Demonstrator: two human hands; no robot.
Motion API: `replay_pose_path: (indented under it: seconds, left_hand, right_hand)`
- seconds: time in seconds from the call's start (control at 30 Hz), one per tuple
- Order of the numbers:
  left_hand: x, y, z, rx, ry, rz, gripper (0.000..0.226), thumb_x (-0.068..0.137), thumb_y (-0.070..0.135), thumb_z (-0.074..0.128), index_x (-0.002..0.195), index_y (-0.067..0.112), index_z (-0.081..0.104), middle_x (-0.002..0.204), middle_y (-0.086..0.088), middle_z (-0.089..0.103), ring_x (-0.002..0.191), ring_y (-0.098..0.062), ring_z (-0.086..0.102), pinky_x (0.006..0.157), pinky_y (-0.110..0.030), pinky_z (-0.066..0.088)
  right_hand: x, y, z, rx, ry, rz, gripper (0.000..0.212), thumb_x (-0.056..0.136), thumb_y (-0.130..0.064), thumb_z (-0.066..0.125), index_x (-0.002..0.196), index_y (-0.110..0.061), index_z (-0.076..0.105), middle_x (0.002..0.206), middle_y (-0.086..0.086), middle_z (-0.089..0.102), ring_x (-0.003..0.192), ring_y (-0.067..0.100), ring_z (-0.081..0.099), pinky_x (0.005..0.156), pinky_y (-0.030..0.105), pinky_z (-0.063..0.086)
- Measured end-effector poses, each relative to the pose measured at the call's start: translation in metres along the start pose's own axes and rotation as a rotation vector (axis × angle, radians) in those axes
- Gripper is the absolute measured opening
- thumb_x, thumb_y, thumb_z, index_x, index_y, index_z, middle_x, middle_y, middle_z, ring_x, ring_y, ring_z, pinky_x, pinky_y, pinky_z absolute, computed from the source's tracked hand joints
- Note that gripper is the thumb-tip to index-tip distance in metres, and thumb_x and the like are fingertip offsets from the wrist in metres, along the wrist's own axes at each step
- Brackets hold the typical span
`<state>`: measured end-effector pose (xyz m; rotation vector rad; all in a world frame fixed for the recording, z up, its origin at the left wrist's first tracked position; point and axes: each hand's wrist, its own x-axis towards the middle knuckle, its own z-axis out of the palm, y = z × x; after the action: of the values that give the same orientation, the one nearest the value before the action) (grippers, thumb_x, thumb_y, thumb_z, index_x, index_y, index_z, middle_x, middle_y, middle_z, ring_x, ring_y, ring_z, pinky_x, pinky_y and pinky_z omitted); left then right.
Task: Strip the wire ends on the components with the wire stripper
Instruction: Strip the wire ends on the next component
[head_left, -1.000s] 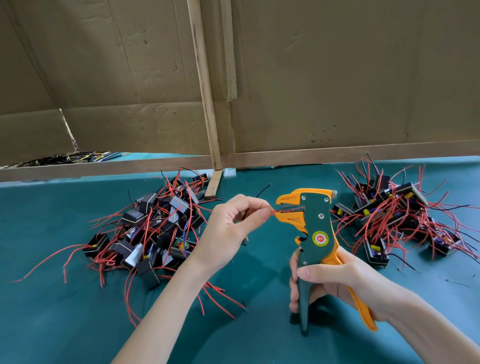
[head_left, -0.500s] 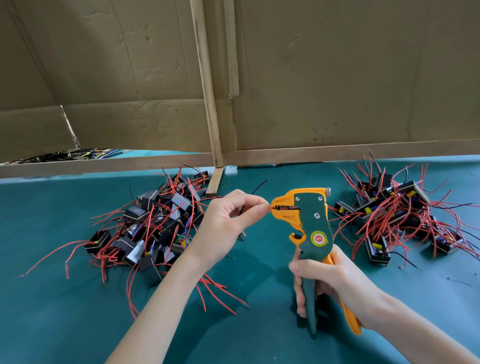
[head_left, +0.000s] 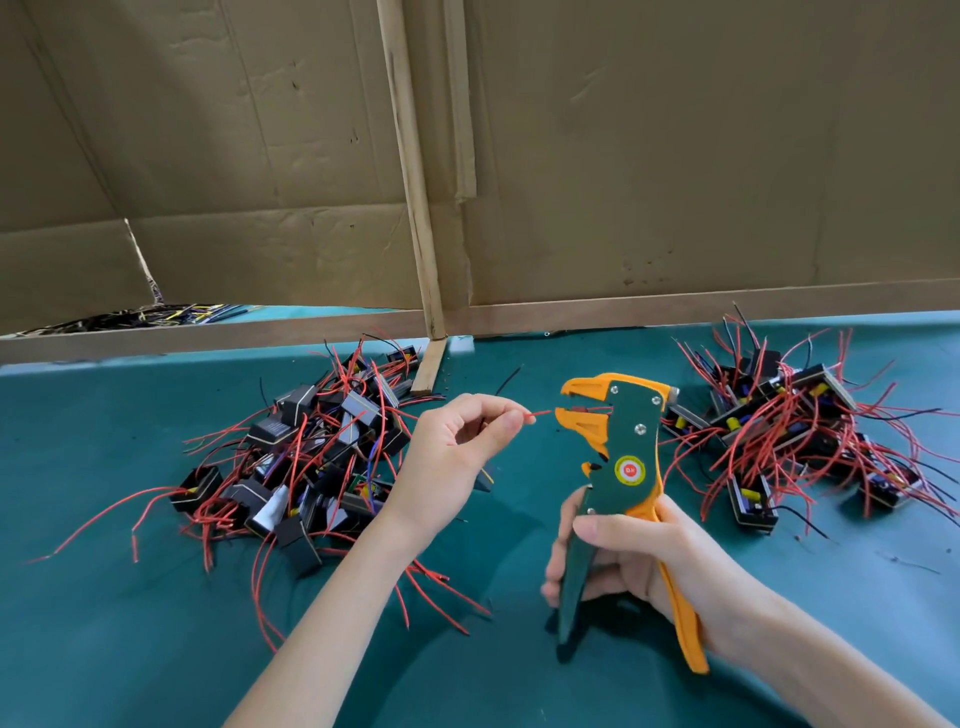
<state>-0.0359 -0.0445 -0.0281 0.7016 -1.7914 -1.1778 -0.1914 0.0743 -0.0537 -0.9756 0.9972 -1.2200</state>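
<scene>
Green-orange wire stripper (head_left: 623, 447); red wire (head_left: 540, 414); teal table (head_left: 130, 649); brown cardboard (head_left: 675, 156).

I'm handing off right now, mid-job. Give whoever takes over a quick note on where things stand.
Left hand pinches a red wire, its tip just outside the open jaws of the wire stripper.
Right hand grips its handles, upright.
A left component pile and a right component pile lie on the teal table.
Which pile is stripped: cannot tell.
Next: feed the tip in, squeeze.
</scene>
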Motion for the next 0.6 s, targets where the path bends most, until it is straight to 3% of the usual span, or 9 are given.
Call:
replay_pose_path:
  seconds: [0.2,0.33,0.4,0.53,0.6]
  left_hand:
    - [0.011,0.006,-0.005,0.051,0.194,0.067,0.014,0.090,0.015,0.064,0.085,0.025,0.073,0.084,0.006,0.071,0.076,-0.003,0.054,0.071,-0.010,0.041]
    - [0.032,0.023,0.006,0.043,0.358,0.130,0.017,0.091,0.013,0.063,0.082,0.026,0.070,0.062,0.017,0.060,0.060,0.000,0.045,0.060,-0.014,0.038]
    - [0.043,0.034,0.021,0.016,0.448,0.176,0.017,0.091,0.012,0.062,0.082,0.024,0.067,0.062,0.015,0.056,0.059,-0.005,0.046,0.060,-0.020,0.039]
    - [0.064,0.053,0.069,-0.177,0.432,0.214,0.012,0.093,0.004,0.057,0.086,0.014,0.057,0.075,0.001,0.058,0.062,-0.010,0.058,0.061,-0.028,0.054]
    - [0.071,0.060,0.099,-0.203,0.357,0.226,0.010,0.093,0.000,0.054,0.089,0.009,0.053,0.078,-0.001,0.058,0.065,-0.011,0.061,0.071,-0.038,0.058]
  right_hand:
    - [0.004,-0.003,-0.011,0.167,-0.011,0.095,0.025,0.063,-0.019,0.074,0.081,-0.003,0.070,0.082,0.030,0.065,0.077,0.045,0.067,0.075,0.052,0.056]
    - [0.005,-0.002,-0.014,0.227,-0.026,0.140,0.023,0.063,-0.017,0.072,0.081,-0.003,0.071,0.083,0.028,0.065,0.079,0.045,0.067,0.080,0.054,0.056]
    - [0.007,-0.001,-0.014,0.230,-0.033,0.150,0.021,0.066,-0.016,0.070,0.081,-0.002,0.071,0.083,0.029,0.065,0.079,0.045,0.067,0.082,0.055,0.056]
    - [0.009,0.001,-0.017,0.254,-0.070,0.142,0.022,0.067,-0.016,0.070,0.083,-0.001,0.070,0.084,0.030,0.065,0.080,0.045,0.067,0.078,0.053,0.056]
    - [0.009,0.001,-0.019,0.270,-0.051,0.162,0.021,0.070,-0.013,0.065,0.084,0.002,0.069,0.084,0.030,0.065,0.079,0.045,0.067,0.076,0.051,0.056]
